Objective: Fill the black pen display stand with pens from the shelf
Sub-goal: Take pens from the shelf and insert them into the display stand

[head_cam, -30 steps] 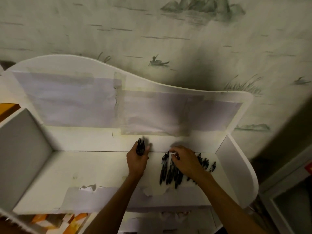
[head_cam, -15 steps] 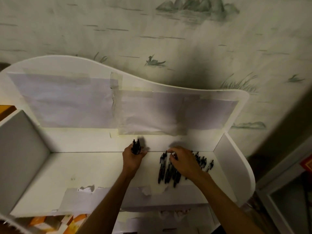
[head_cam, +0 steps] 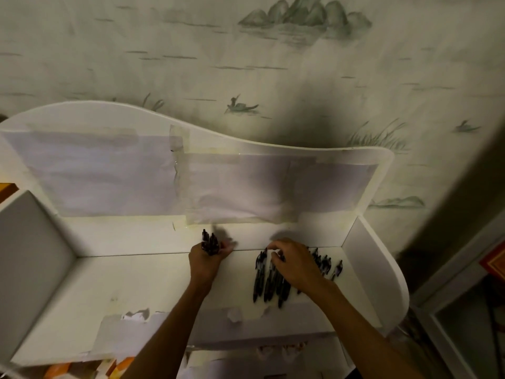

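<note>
Left fingers [head_cam: 218, 246] curled round small bundle of pens [head_cam: 210, 242], tips held upright near shelf's back panel. Right fingers [head_cam: 274, 248] bent down, pinching at cap end of one pen in loose row of pens [head_cam: 269, 280] laid flat on shelf [head_cam: 123, 285]; secure hold cannot be told. Since a second ago, little altered: left hand [head_cam: 206, 259] kept its bundle, right hand [head_cam: 293, 265] stayed over row. Collection judged still under way. Black display stand not in view; filling not yet begun.
</note>
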{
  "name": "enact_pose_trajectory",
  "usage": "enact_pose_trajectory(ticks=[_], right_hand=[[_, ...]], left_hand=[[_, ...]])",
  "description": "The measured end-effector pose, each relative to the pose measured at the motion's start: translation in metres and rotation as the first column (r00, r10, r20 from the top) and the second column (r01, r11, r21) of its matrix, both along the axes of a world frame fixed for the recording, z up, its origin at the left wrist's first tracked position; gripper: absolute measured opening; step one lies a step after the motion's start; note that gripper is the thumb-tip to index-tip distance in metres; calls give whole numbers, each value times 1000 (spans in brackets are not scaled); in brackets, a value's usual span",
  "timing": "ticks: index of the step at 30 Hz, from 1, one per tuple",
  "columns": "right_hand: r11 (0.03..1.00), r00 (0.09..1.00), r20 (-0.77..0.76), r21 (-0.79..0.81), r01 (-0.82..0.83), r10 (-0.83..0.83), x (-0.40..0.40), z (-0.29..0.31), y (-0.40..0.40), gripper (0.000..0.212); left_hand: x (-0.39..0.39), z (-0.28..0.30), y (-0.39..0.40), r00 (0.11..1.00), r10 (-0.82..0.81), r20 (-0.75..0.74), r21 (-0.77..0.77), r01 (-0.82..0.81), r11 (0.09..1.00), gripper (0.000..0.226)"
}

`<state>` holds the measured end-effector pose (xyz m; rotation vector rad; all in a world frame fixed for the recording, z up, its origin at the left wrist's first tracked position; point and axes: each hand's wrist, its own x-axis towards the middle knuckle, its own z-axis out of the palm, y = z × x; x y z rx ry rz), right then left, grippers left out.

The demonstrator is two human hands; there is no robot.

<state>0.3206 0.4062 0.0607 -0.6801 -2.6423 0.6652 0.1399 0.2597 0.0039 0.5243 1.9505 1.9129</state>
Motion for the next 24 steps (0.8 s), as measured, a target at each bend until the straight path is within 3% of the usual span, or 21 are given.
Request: enact_pose_trajectory(ticks=[4,11,18,24], right_hand=[[1000,1000,-3,1,-2,2,-1,-3,0,24],[1000,1000,-8,0,-11,11,-1,-9,1,24],[1000,1000,-3,-16,-12,12,-2,-11,3,24],[1000,1000,15,0,-9,9,-4,-12,3,23]], left_hand=[[7,-1,-1,994,103,-27,-5,-103,995,14],[13,8,12,923,360,-133,-1,-364,932,38],[19,-8,6,900,386,-204,-14,-397,918,45],[25,-29,3,899,405,-168,-103,-424,900,30]])
